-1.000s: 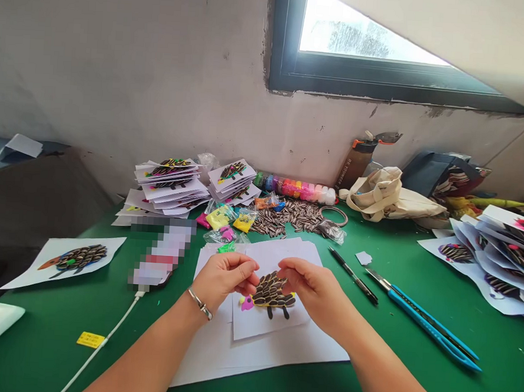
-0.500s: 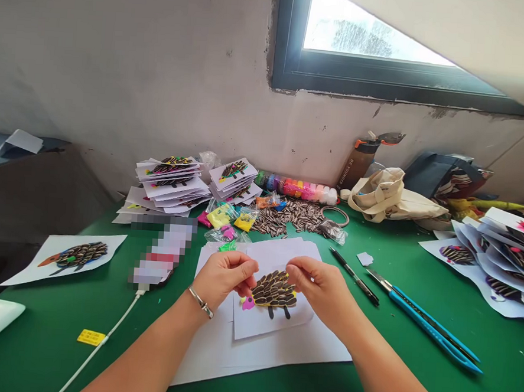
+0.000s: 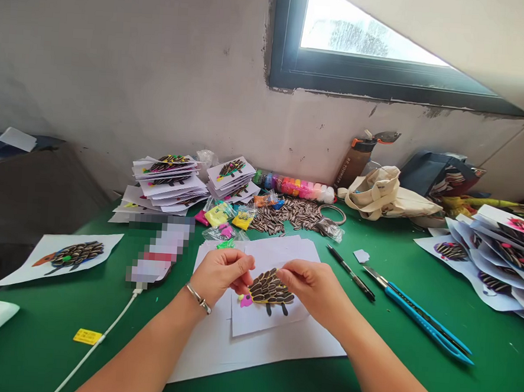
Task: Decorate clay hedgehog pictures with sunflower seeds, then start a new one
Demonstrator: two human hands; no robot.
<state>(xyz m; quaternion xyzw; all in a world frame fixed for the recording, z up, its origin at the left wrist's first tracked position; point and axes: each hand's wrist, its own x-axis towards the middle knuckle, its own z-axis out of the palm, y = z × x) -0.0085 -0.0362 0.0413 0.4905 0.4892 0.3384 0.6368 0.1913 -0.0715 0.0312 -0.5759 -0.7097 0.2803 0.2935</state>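
Observation:
A small white card (image 3: 249, 327) lies on larger white paper sheets (image 3: 199, 358). On it is an animal picture made of sunflower seeds (image 3: 272, 286), with a pink face at its left end and two dark legs. My left hand (image 3: 225, 270), a metal bracelet on its wrist, hovers over the picture's left end, thumb and fingers pinched. Over the right end, my right hand (image 3: 312, 285) is pinched too and covers part of the picture. Whatever is between the fingertips of either hand is too small or hidden to make out.
Sunflower seeds (image 3: 303, 213) lie in a pile behind the sheets, beside small bags of coloured clay (image 3: 219, 215). A pen (image 3: 350, 272) and blue tweezers (image 3: 427, 324) lie to the right. Picture cards are stacked left (image 3: 173, 193) and right (image 3: 502, 258). A bottle (image 3: 355, 163) stands by the wall.
My right hand has shifted slightly left, toward my left hand, its fingertips now over the seeds' upper right part. My left hand stays almost in place. The whole view has shifted slightly.

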